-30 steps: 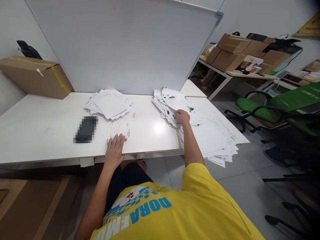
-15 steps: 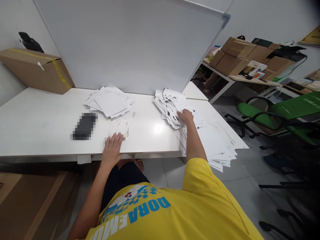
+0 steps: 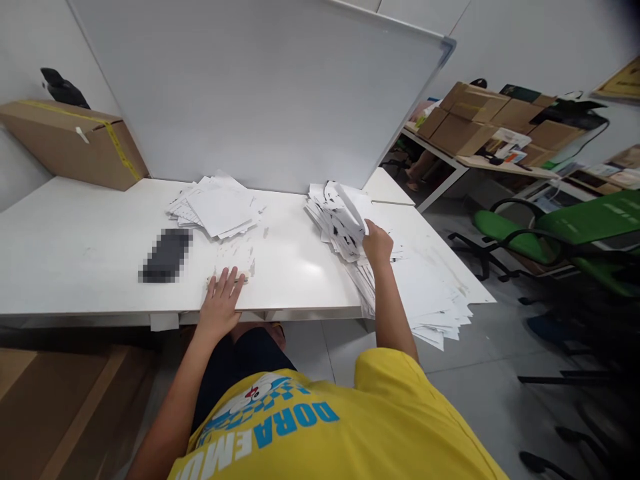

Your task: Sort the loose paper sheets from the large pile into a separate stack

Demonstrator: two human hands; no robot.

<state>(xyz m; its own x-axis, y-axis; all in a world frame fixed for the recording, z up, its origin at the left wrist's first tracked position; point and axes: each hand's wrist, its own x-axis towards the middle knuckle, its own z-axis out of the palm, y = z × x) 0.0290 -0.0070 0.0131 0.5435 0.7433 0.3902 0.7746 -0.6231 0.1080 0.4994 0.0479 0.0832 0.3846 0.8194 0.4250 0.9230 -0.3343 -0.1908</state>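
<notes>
White and smooth, the bench (image 3: 293, 280) runs along the foot of a big whiteboard (image 3: 260, 93), which I take as landmark for all places. Just in front of its right end, a sheet of paper (image 3: 353, 203) is bent upward over the printed pile (image 3: 327, 223). The right hand (image 3: 379, 245) is closed on the near right edge of this sheet, so the curled part lies from the fingers toward the whiteboard and to the left. As I judge, the long axis of the bend goes slantwise between whiteboard and hand, and this direction matters most for turning the sheet. Nearer to the person than the printed pile, fanned papers (image 3: 437, 300) lie partly under the right forearm. The left hand (image 3: 221, 303) is farther from the sheet; it is open, palm down, at the bench edge away from the whiteboard, its fingertips over a small pale thing (image 3: 243, 278); whether they press it, I cannot tell. Before the left part of the whiteboard rests another pile (image 3: 223, 207), with a blurred dark object (image 3: 165, 257) nearer to the person. A cardboard box (image 3: 75, 150) stands beside the whiteboard's left end.
</notes>
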